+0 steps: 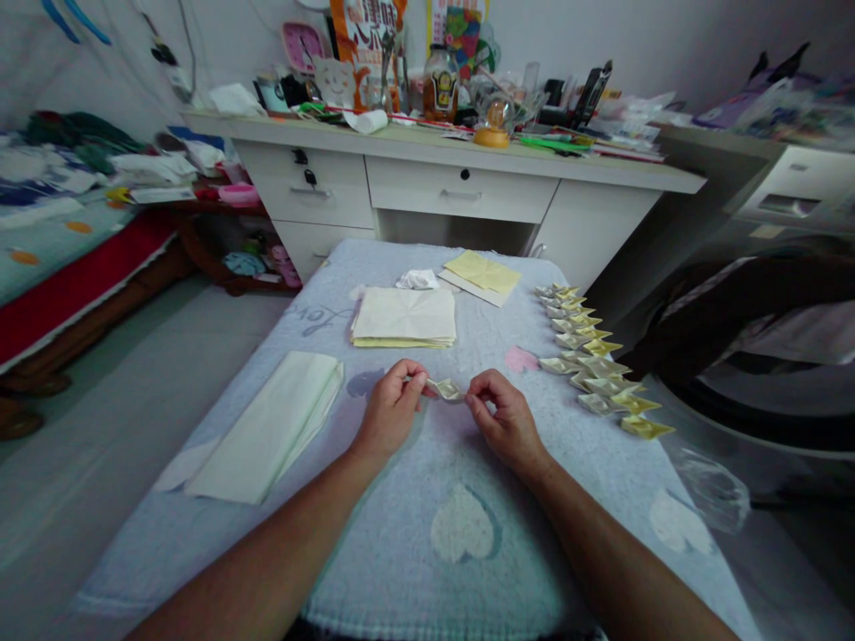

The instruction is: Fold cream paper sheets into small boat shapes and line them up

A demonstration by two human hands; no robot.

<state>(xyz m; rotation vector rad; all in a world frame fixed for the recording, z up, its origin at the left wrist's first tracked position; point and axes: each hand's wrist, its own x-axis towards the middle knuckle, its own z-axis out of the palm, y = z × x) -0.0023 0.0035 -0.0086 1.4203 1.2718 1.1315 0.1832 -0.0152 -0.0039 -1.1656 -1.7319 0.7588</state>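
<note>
Both of my hands pinch a small folded paper piece [447, 388] over the middle of a pale blue cloth-covered table [427, 552]. My left hand [389, 409] grips its left end and my right hand [504, 417] grips its right end. A square stack of cream and yellow paper [404, 317] lies just beyond my hands. A row of several finished folded paper shapes [599, 358] runs along the table's right side.
A long folded white sheet [267, 425] lies at the left of the table. Yellow sheets [482, 272] and a crumpled white scrap [418, 279] sit at the far end. A cluttered white desk [460, 169] stands behind, a bed [60, 249] at the left, dark furniture [754, 329] at the right.
</note>
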